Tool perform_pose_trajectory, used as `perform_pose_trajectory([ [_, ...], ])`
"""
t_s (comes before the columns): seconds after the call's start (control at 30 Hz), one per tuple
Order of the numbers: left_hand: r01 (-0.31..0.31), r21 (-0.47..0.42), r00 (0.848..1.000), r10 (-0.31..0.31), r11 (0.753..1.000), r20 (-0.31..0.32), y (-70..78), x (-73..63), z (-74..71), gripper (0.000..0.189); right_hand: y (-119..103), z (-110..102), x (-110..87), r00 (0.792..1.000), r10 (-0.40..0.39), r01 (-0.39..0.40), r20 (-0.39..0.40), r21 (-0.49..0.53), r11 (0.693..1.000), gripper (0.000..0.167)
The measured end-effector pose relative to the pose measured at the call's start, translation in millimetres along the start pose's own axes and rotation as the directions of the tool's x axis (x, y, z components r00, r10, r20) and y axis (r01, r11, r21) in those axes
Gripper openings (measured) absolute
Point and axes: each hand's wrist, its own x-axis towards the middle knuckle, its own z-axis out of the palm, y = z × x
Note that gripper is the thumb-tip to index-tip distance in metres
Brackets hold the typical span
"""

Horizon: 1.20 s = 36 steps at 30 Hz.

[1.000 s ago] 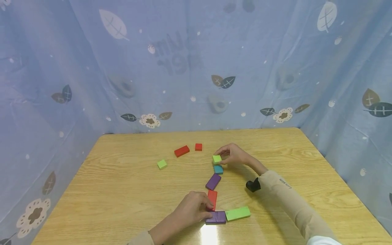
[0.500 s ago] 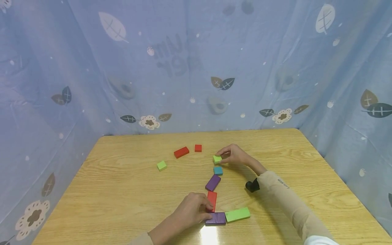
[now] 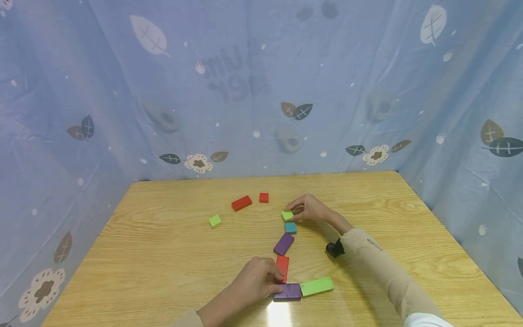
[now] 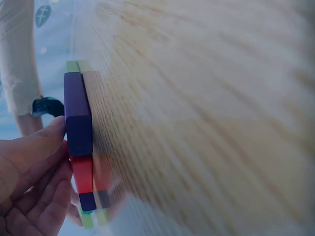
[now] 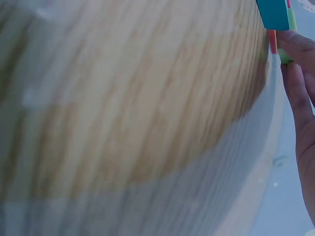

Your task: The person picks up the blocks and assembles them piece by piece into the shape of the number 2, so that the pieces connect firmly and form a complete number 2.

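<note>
Head: R hand [image 3: 309,209] pinching small green blk [image 3: 288,216], just far of blue blk [image 3: 290,228]. L hand [image 3: 252,278] on near purple blk [image 3: 291,292], can't tell if gripped. Row looks mostly laid; 3 loose blks [image 3: 242,203] far-left.

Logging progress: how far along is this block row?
Looks done, lined in a curve: long green block, purple rectangular block, red rectangular block, second purple block, small blue block. In hand: small lime block, pinched by the right hand beside the blue one. Possibly left: loose lime block, red bar, square red block, lying apart.
</note>
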Motion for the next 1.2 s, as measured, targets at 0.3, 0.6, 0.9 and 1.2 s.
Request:
perform_pose_trajectory([
  [0.3,-0.006,-0.002,1.000,0.006,1.000,-0.001,-0.9,0.4,0.2,0.016,-0.9,2.9,4.1,0.999,0.016,-0.016,0.031,0.000,1.000,0.030],
  [0.6,-0.012,-0.013,1.000,0.012,1.000,-0.010,-0.6,0.1,-0.2,0.016,-0.3,4.0,2.1,0.998,-0.004,-0.001,0.062,0.071,0.997,0.030],
  [0.9,0.003,-0.012,1.000,-0.003,1.000,0.000,-1.0,0.5,0.7,0.015,2.1,4.3,1.1,0.999,0.025,-0.029,0.044,0.082,0.996,0.029],
  [1.2,0.002,-0.010,1.000,-0.002,1.000,0.003,-2.2,1.1,0.6,0.016,2.6,2.8,-0.3,0.999,0.001,-0.005,0.045,0.082,0.997,0.030],
])
